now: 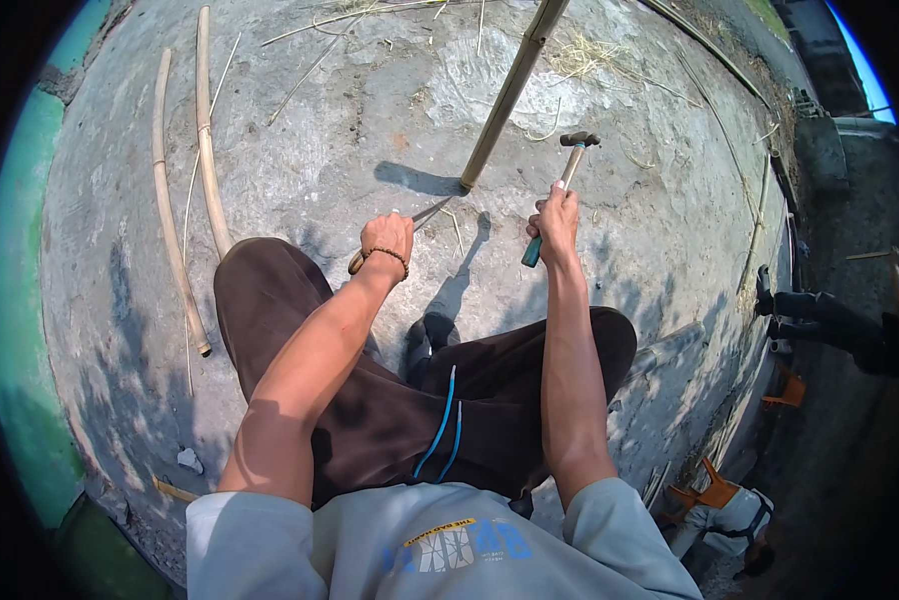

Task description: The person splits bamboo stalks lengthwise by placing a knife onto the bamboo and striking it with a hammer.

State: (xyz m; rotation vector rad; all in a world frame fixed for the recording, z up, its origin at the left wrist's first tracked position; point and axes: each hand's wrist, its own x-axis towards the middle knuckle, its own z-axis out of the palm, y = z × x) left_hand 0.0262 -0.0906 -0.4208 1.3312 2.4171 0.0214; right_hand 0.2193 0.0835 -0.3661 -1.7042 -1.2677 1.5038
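My left hand (389,236), with a beaded bracelet at the wrist, is closed round the handle of a knife (432,212). Its dark blade points up and right, with the tip at the lower end of a long bamboo pole (511,100); whether they touch I cannot tell. That pole slants up and out of view at the top. In my right hand (557,224) is a hammer (572,165), gripped along its pale shaft. The dark hammer head is raised to the right of the pole's end, and the green butt sticks out below my fist.
Two bamboo poles (166,180) (206,130) lie on the concrete ground at left. Thin strips and a heap of shavings (585,58) are scattered at the top. Two other people (820,315) (725,520) are at the right, near an orange chair (715,488).
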